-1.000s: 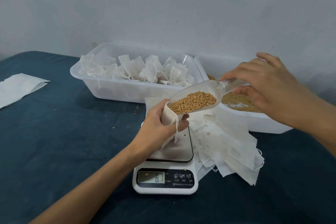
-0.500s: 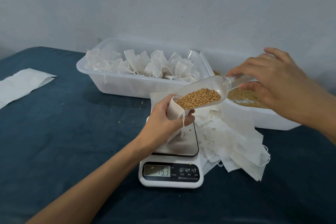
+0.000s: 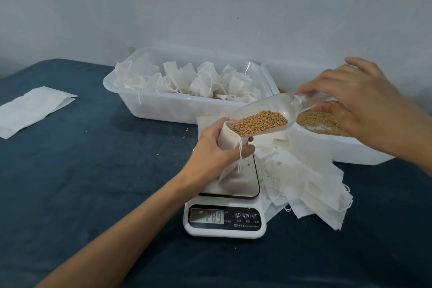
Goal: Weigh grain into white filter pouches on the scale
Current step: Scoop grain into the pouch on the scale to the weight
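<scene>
My left hand grips a white filter pouch upright on the steel platform of a white digital scale, whose display reads 28.9. My right hand holds the handle of a clear plastic scoop tilted down toward the pouch's mouth. Golden grain fills the scoop's front, with its lip at the pouch opening. The pouch's drawstring hangs over my fingers.
A white tub of filled, tied pouches stands behind the scale. A second tub with loose grain is at the right. A pile of flat pouches lies right of the scale, more flat pouches at far left. Stray grains dot the blue cloth.
The scale reading has climbed from 6.7 through 15.3 to 28.9 as grain goes from the scoop into the pouch. Both hands hold their places; the camera view shifted slightly.
</scene>
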{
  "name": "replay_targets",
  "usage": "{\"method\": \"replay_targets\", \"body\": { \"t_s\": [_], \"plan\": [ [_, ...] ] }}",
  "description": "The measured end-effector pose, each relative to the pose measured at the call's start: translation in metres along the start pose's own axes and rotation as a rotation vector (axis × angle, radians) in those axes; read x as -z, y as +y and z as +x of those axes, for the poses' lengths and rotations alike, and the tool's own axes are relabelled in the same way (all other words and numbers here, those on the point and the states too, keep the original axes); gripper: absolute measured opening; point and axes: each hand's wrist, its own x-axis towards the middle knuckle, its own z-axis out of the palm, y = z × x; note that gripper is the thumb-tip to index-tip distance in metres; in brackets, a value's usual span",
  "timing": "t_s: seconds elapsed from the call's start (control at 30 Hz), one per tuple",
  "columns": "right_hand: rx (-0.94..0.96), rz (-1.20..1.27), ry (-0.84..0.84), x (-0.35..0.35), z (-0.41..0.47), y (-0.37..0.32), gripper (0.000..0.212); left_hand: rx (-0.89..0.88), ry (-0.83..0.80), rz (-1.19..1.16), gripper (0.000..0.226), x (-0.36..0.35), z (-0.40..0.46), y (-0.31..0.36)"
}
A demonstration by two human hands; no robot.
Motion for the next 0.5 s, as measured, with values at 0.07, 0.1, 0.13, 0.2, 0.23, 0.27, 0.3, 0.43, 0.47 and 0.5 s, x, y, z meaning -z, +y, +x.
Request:
{"method": "replay_targets", "body": {
  "t_s": [0.07,0.1,0.13,0.2,0.23,0.27,0.3,0.43,0.47,0.5],
  "plan": [
    [0.001,0.001,-0.002,-0.0001,0.0002,-0.0005,0.029,0.006,0.003,0.003,0.042,0.0001,0.0001,-0.0004],
    [0.002,0.0,-0.002,-0.0002,0.0003,-0.001,0.029,0.013,0.009,0.005,0.045,0.0,0.0003,-0.0004],
    [0.001,0.0,-0.001,0.0001,0.0004,-0.0015,0.028,0.02,0.015,0.007,0.049,-0.0001,0.0006,-0.0006],
    [-0.007,0.005,-0.004,0.0012,0.0006,-0.0023,0.028,0.025,0.016,0.004,0.048,-0.0001,0.0009,-0.001],
    [-0.011,0.011,-0.009,0.0019,0.0006,-0.0026,0.028,0.024,0.014,-0.002,0.046,0.0,0.0007,-0.0012],
    [-0.016,0.017,-0.016,0.0022,0.0006,-0.0029,0.028,0.025,0.013,-0.012,0.044,0.0,0.0006,-0.0009],
    [-0.02,0.024,-0.022,0.0021,0.0004,-0.0029,0.028,0.028,0.013,-0.026,0.044,-0.0002,0.0001,-0.0002],
    [-0.037,0.077,-0.042,-0.0032,-0.0012,0.0004,0.027,0.032,0.014,-0.053,0.044,-0.0007,0.0002,0.001],
    [-0.042,0.1,-0.047,-0.0052,-0.0014,0.0017,0.027,0.03,0.015,-0.055,0.044,-0.0008,0.0005,0.0009],
    [-0.047,0.127,-0.053,-0.0073,-0.0016,0.0031,0.026,0.031,0.016,-0.06,0.043,-0.0009,0.0007,0.0009]
  ]
}}
